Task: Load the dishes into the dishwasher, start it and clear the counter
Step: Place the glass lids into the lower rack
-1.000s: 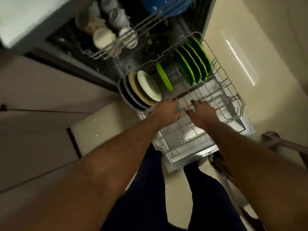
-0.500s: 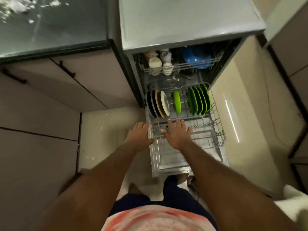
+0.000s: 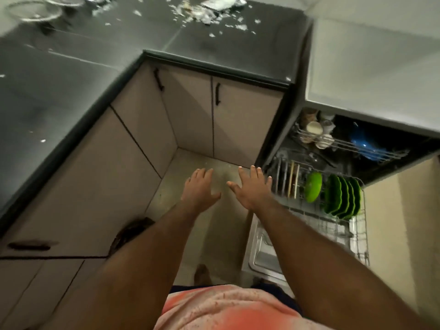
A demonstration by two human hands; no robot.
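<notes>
Head view: my left hand (image 3: 200, 190) and right hand (image 3: 253, 190) hover over the floor (image 3: 202, 160), fingers (image 3: 202, 175) spread and holding nothing, with the pulled-out lower rack (image 3: 329, 225) just right of the right hand and the glass bowl (image 3: 33, 11) far left on the surface (image 3: 119, 46), nearer my left.

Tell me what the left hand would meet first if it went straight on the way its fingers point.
Probably the cabinet door in the corner ahead. The left hand, open and holding nothing, hovers over the floor with fingers aimed at that door; nothing shows between them, though depth is unclear.
</notes>
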